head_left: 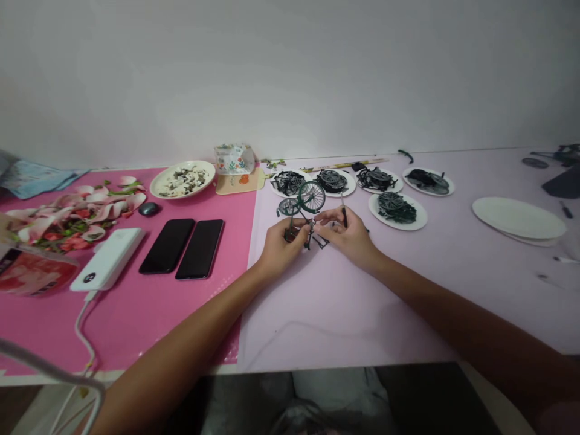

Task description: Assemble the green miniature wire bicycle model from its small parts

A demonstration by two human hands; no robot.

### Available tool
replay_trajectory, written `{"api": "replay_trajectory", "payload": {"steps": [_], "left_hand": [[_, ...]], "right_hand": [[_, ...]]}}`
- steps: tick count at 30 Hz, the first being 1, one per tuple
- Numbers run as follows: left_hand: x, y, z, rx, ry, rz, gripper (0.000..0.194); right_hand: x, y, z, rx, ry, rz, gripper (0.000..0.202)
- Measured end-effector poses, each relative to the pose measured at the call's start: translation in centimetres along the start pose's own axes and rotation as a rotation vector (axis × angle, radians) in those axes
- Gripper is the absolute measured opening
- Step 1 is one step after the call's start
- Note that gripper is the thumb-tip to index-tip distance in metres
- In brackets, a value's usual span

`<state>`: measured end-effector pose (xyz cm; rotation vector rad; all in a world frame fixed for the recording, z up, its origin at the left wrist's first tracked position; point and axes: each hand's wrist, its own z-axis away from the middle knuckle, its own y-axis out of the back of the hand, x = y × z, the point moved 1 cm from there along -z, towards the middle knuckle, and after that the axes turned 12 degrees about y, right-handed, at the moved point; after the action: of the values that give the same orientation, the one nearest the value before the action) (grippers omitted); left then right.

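My left hand [283,246] is closed around a small dark green model bicycle [311,197], its wheels pointing up and away from me. The fingertips of my right hand [348,238] meet the left ones at the near end of the bicycle. A thin tool with a dark handle and metal shaft, like a small screwdriver [344,212], stands upright between my right fingers. What my fingertips pinch is too small to make out. Beyond my hands, white plates [425,225] hold dark bicycle wheels and frame parts.
Two black phones [199,249], a white power bank [109,258] with a cable and a mouse [149,209] lie left on pink covering. Artificial petals [81,211] and a bowl of small pieces [158,188] are beyond. White plates [519,216] lie right.
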<state>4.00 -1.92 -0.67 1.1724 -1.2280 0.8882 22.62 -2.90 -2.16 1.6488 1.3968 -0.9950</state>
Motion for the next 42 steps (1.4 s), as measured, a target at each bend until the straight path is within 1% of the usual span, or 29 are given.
{"api": "replay_trajectory", "payload": {"steps": [3, 7, 12, 17, 24, 29, 34, 37, 40, 42], "left_hand": [[0.2, 0.0, 0.1, -0.003, 0.001, -0.006, 0.023], [0.1, 0.1, 0.0, 0.014, -0.021, -0.02, 0.023], [-0.1, 0.1, -0.1, 0.037, -0.036, -0.026, 0.026], [0.0, 0.2, -0.1, 0.061, -0.04, -0.047, 0.025], [0.2, 0.3, 0.0, 0.034, -0.041, -0.053, 0.025], [0.2, 0.3, 0.1, 0.028, -0.032, -0.06, 0.029], [0.9, 0.5, 0.3, -0.031, -0.033, -0.056, 0.036], [1.4, 0.6, 0.3, -0.044, -0.054, -0.055, 0.037], [1.5, 0.6, 0.2, -0.063, -0.07, -0.005, 0.044], [1.4, 0.6, 0.1, -0.076, -0.072, 0.031, 0.049]], "right_hand": [[-0.2, -0.1, 0.0, 0.017, 0.024, -0.015, 0.056], [-0.3, 0.0, 0.0, 0.041, 0.059, 0.037, 0.058], [-0.5, 0.0, 0.0, 0.024, 0.023, 0.014, 0.062], [-0.5, -0.1, 0.1, 0.03, 0.005, 0.008, 0.059], [-0.5, -0.1, -0.1, 0.023, -0.036, -0.014, 0.061], [-0.3, -0.3, -0.1, -0.007, 0.001, -0.053, 0.057], [-0.8, -0.3, -0.1, -0.018, 0.042, -0.048, 0.052], [-1.8, -0.2, -0.1, -0.03, 0.131, 0.055, 0.046], [-2.6, 0.0, 0.1, -0.041, 0.207, 0.192, 0.042], [-2.8, 0.1, 0.2, -0.043, 0.224, 0.235, 0.041]]}}
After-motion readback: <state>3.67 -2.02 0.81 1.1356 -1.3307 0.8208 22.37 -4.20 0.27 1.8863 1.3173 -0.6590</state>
